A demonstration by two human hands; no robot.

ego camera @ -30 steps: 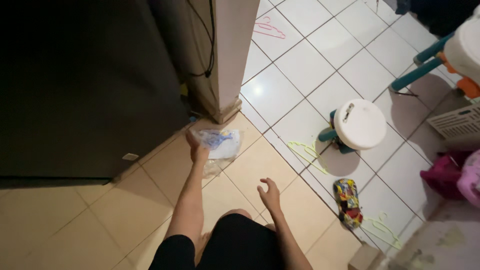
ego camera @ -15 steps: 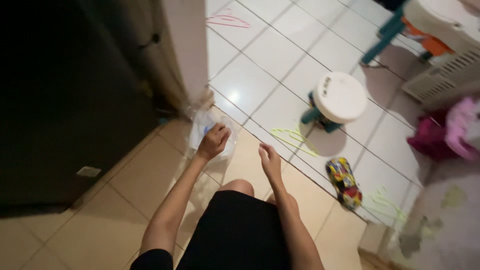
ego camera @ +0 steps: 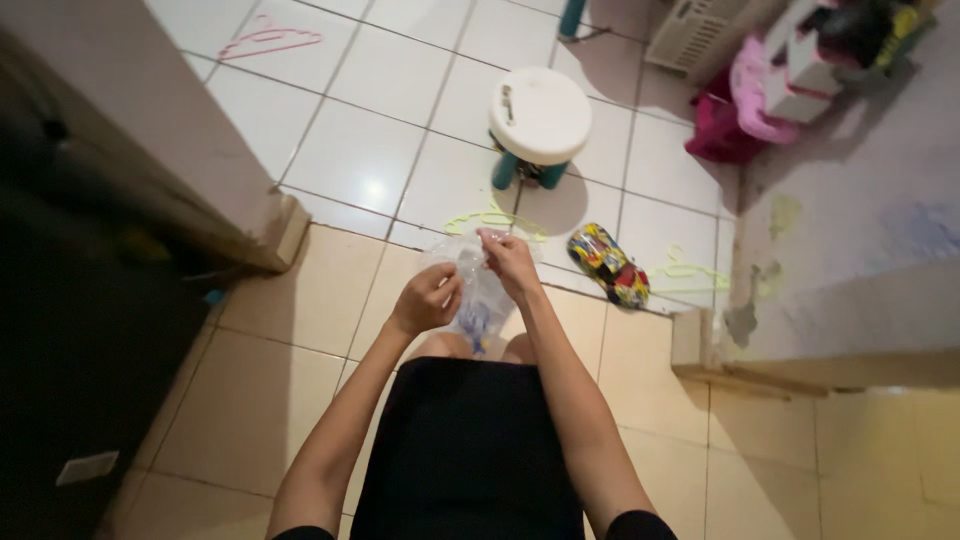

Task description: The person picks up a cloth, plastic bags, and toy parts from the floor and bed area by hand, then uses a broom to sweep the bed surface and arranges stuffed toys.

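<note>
Clear, crinkly plastic is what has changed hands: the thin bag, held a sec ago by the left hand alone low near the door frame, is now gripped by both hands at frame centre, just above the knees. The right hand, which was hanging free w/ fingers spread, has been brought up and is pinched on the bag's upper edge, while the left is closed round its side lower down. So the bag has been lifted off the floor area and is being worked at its mouth, as far as can be judged; whether it is being opened or twisted shut cannot be told, the film being too blurred. Something bluish is seen through the bag's bottom, kind not clear. Materials round it: glossy white tiles in the upper half of the frame, matt tan tiles below, w/ a hard light glare on one white tile. A round white plastic stool w/ teal legs is stood upper centre. A toy car, multicoloured and glossy, is laid right of the hands, apart from them. Thin yellow-green wire hangers are laid flat nearby, a pink one at upper left. Soft pink cloth is heaped at upper right beside a slatted white basket.
</note>
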